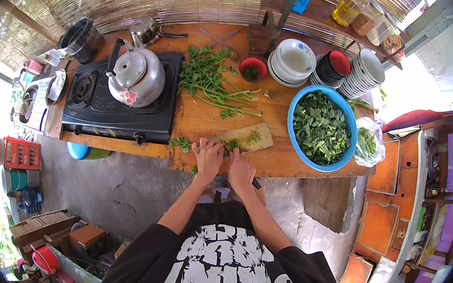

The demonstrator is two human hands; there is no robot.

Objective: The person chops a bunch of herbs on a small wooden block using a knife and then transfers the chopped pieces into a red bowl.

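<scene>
A small wooden cutting board (261, 137) lies slantwise near the counter's front edge, with chopped green herbs (254, 137) on it. My left hand (209, 158) presses on a bunch of leafy herb stems (182, 143) at the board's left end; the leaves stick out to its left. My right hand (241, 169) grips a knife, whose black handle (256, 183) shows below the palm; most of the blade is hidden between the hands. Behind the board lies a pile of leafy stems (207, 70). A blue basin (290, 125) of cut greens stands to the right.
A metal kettle (146, 75) stands on a black gas stove (116, 118) at left. Behind the board are a small red bowl (265, 69), stacked white bowls (297, 57) and dark bowls (326, 71). A plastic bag of greens (370, 145) lies right of the basin. A shelf (316, 17) holds jars.
</scene>
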